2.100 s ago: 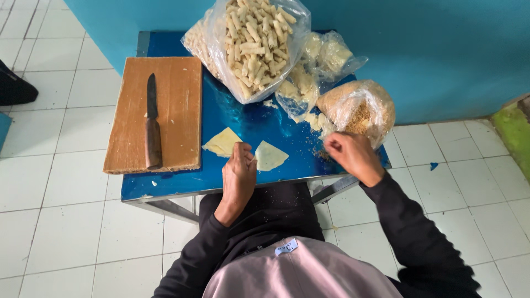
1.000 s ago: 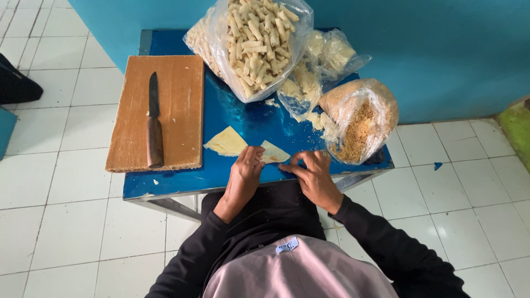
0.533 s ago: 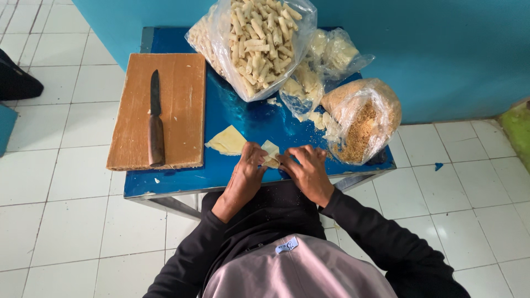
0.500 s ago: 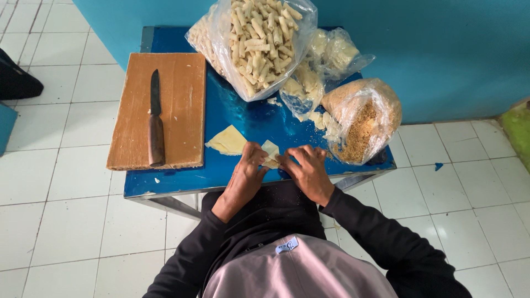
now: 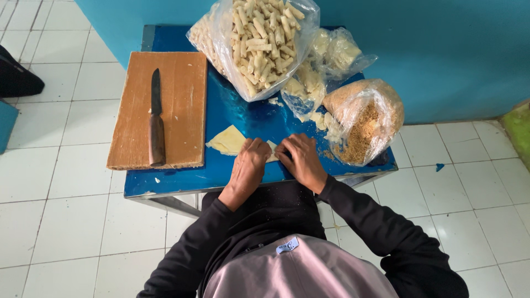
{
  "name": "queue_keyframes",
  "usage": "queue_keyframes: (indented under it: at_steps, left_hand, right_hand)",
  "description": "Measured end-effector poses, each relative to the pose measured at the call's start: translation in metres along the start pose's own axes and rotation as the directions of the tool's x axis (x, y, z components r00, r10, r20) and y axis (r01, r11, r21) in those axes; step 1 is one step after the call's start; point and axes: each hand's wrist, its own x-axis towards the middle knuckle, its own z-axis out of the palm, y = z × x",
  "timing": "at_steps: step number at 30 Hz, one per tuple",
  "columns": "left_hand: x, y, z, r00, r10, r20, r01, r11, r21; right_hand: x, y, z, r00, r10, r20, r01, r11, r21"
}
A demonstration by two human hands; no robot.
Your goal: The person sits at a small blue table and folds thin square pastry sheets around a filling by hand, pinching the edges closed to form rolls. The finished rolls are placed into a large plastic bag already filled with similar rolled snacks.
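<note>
Both my hands rest on a pale yellow wrapper (image 5: 273, 150) at the front of the blue table (image 5: 243, 113). My left hand (image 5: 249, 165) covers its left part, fingers bent over it. My right hand (image 5: 301, 160) presses its right part; most of the wrapper is hidden under the two hands. A second pale yellow wrapper (image 5: 227, 140), folded to a triangle, lies just left of my left hand.
A wooden cutting board (image 5: 176, 94) with a dark knife (image 5: 155, 121) lies at the table's left. A clear bag of rolled pastries (image 5: 259, 38), smaller bags of pale pieces (image 5: 323, 60) and a bag of brown crumbs (image 5: 367, 118) stand at the back and right. White floor tiles surround the table.
My right hand came back from the crumb bag to the wrapper. Both hands have since closed together over it.
</note>
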Motion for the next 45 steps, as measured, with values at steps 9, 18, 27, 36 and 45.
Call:
queue_keyframes:
  at_steps: [9, 18, 27, 36, 45]
  left_hand:
    - [-0.007, 0.005, -0.006, 0.999, -0.04, 0.029, 0.044, 0.987, -0.155]
    - [0.0, -0.007, -0.008, 0.995, 0.09, 0.036, -0.08, 0.975, -0.206]
    - [0.009, -0.02, -0.01, 0.961, 0.27, 0.063, -0.26, 0.957, -0.13]
    - [0.01, -0.018, -0.01, 0.987, -0.018, 0.162, 0.048, 0.983, -0.178]
    - [0.009, -0.009, -0.013, 0.995, -0.004, 0.103, 0.014, 0.995, -0.097]
  right_hand:
    - [-0.01, -0.001, 0.002, 0.964, -0.248, -0.094, 0.24, 0.967, -0.086]
    - [-0.002, 0.002, -0.005, 0.974, -0.224, -0.031, 0.225, 0.973, 0.057]
    - [0.008, 0.009, -0.004, 0.988, -0.152, 0.01, 0.151, 0.985, 0.085]
    - [0.002, 0.012, 0.004, 0.971, -0.233, -0.046, 0.23, 0.971, -0.063]
    - [0.005, 0.015, 0.006, 0.961, -0.271, -0.059, 0.257, 0.95, -0.175]
